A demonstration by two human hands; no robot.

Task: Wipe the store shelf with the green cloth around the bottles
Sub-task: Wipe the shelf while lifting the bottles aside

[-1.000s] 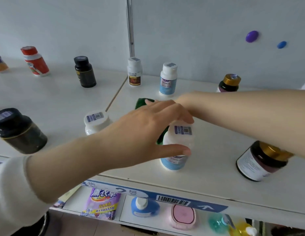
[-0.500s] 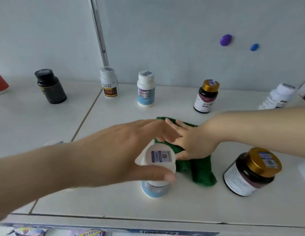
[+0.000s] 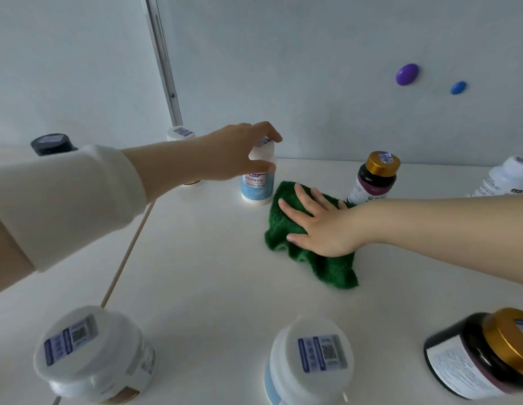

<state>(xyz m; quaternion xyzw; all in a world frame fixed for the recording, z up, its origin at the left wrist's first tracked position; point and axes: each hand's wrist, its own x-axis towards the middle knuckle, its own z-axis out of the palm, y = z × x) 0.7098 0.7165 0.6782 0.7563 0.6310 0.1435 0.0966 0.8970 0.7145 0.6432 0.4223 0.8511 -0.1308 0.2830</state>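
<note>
A crumpled green cloth (image 3: 327,267) lies on the white shelf (image 3: 213,276) near the back. My right hand (image 3: 318,223) presses flat on it with fingers spread. Just left of the cloth stands a white bottle with a light blue label (image 3: 257,187). My left hand (image 3: 239,150) grips its white cap from above, thumb in front and fingers curled over the top. A dark bottle with a gold cap (image 3: 372,178) stands right behind the cloth.
Near the front edge stand a white jar (image 3: 90,355), a white-capped blue bottle (image 3: 308,361) and a dark gold-capped jar (image 3: 485,355). A white bottle (image 3: 508,176) is at the far right, a black bottle (image 3: 53,144) and another white bottle (image 3: 180,133) at the back left.
My left hand let go of the front blue bottle and now grips the cap of the back blue-label bottle. My right hand slid the cloth toward the back of the shelf.
</note>
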